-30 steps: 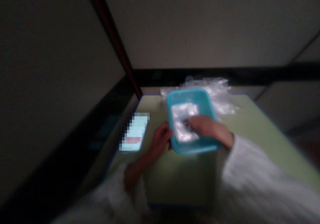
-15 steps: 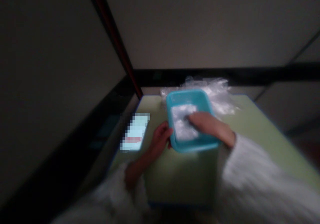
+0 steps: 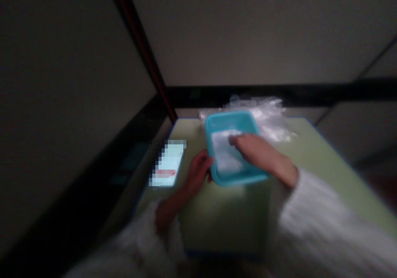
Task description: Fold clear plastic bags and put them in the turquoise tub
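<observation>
A turquoise rectangular basket (image 3: 238, 182) is held over the table, its open top facing me. My left hand (image 3: 198, 168) grips its left rim, fingers closed on the edge. Inside lies a whitish, shiny sheet or plastic packet (image 3: 228, 154). My right hand (image 3: 252, 147) reaches in over the basket's right side, its fingers curled above the packet. Blur hides whether those fingertips hold anything.
The green table (image 3: 226, 224) has blue edges. Crumpled clear plastic bags (image 3: 273, 118) lie behind the basket. A lit phone (image 3: 170, 164) rests at the table's left edge. A wall stands behind the table.
My right hand has moved slightly up and away from the packet, and its fingers look more curled. The basket has shifted a little to the left, with my left hand still on it.
</observation>
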### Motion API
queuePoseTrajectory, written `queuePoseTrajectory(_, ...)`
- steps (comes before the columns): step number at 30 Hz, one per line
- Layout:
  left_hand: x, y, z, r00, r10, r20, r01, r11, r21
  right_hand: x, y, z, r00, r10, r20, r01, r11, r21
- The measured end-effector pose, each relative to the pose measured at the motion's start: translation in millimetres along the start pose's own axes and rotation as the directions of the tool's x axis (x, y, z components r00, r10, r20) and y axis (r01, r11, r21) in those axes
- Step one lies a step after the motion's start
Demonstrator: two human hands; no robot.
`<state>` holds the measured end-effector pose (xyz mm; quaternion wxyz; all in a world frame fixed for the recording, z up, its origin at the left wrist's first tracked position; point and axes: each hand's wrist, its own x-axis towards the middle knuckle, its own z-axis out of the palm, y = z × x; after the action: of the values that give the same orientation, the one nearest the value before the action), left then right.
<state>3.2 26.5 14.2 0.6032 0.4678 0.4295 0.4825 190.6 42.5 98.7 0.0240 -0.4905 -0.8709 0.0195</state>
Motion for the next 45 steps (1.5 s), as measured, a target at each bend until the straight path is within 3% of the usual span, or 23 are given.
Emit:
queuePoseTrajectory(3,0,1,0.1,1.0,-0.015,0.003,0.016,0.999,-0.032,-1,-1,3,0.993,-0.11,-0.043,0.114,0.987,0.117)
queuePoseTrajectory(7,1,-2,-0.2,1.0,-0.018,0.004,0.019,0.999,-0.044,2,1,15,0.98,-0.198,0.007,0.194,0.966,0.172)
queuePoseTrajectory(12,2,-3,-0.2,1.0,0.006,-0.004,-0.006,1.0,-0.026,3,4,18,0.99,-0.139,0.009,0.137,0.983,0.119)
queuePoseTrajectory(17,1,1,1.9,1.0,0.013,0.012,-0.012,0.999,-0.038,5,-8,9,0.985,-0.155,-0.081,0.173,0.939,0.298)
queuePoseTrajectory(20,2,1,2.3,1.0,0.024,0.01,-0.024,0.999,-0.048,5,-17,8,0.981,-0.134,-0.137,0.172,0.931,0.321)
queuePoseTrajectory(26,1,0,1.4,1.0,0.016,0.024,-0.014,0.998,-0.063,4,-22,8,0.994,-0.106,0.0,0.099,0.931,0.352)
queuePoseTrajectory(29,1,0,1.1,0.999,0.034,0.039,-0.032,0.998,-0.061,6,-19,11,0.994,-0.106,-0.02,0.105,0.916,0.387)
queuePoseTrajectory(34,2,-4,0.1,0.995,0.067,0.068,-0.064,0.997,-0.045,14,-11,25,0.984,-0.037,-0.175,0.124,0.847,0.517)
queuePoseTrajectory(41,2,-6,-0.9,0.992,0.089,0.088,-0.084,0.995,-0.052,23,-3,35,0.986,-0.111,-0.122,0.165,0.663,0.731)
queuePoseTrajectory(45,3,-6,-1.7,0.991,0.097,0.093,-0.093,0.994,-0.049,26,-1,37,0.983,-0.145,-0.116,0.184,0.658,0.73)
